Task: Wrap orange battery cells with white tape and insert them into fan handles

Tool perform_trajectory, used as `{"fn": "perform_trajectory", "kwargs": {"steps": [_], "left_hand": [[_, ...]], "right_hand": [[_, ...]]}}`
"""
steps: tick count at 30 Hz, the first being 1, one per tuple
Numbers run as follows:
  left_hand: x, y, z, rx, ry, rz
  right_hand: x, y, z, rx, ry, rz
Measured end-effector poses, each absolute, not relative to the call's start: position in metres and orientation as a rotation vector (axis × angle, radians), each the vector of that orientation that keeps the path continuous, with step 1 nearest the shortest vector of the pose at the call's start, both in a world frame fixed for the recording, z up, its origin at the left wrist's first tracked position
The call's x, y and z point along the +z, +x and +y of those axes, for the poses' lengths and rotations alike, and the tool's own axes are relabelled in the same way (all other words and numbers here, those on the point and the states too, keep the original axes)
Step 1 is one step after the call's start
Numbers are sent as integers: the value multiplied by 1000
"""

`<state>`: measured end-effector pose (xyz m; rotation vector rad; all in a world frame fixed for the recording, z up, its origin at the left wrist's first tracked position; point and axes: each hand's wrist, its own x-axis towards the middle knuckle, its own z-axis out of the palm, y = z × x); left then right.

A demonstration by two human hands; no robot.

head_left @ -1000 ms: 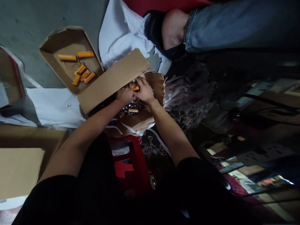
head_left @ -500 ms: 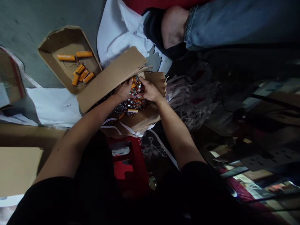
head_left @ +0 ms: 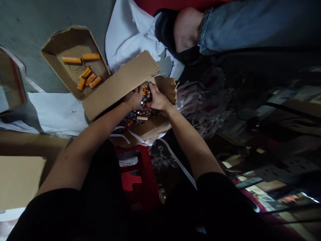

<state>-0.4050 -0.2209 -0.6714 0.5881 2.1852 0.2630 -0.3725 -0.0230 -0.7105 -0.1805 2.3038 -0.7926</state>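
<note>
A torn cardboard box (head_left: 117, 88) in front of me holds a dense pile of small batteries (head_left: 145, 94), orange with shiny metal ends. My left hand (head_left: 135, 99) reaches in under the raised flap, its fingers curled against the batteries and partly hidden. From the other side, my right hand (head_left: 159, 99) presses thumb and fingers against the same cluster, so the batteries sit between both hands. One yellow-and-white battery (head_left: 142, 118) lies on top of the pile, nearer to me.
Up left, an open cardboard tray (head_left: 54, 60) contains several orange cylindrical cells (head_left: 72, 60), some with wire. A red plastic stool (head_left: 147, 174) stands below the box. Another person's foot (head_left: 187, 28) is at the top. Shredded plastic strips (head_left: 200, 100) lie to the right.
My hands have drawn slightly closer together around the batteries. The box and tray appear unmoved, apart from a small camera shift.
</note>
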Motion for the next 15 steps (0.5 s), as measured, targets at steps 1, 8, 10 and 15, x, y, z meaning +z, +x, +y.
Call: {"fn": "perform_trajectory", "kwargs": {"steps": [1,8,10,15], "left_hand": [[-671,-404,-218,249,563,2185],[-676,-406,-208,242,441,2208],[-680,-408,-208,252,434,2194],[-688,-409,-210,276,483,2236]], "right_hand": [[-712,-373,-24,-773,-160,2304],[-728,-377,-28,-802,-15,2390],[-732,-375,-28,-850,-36,2407],[-738,-370,-30,-832,-41,2446]]}}
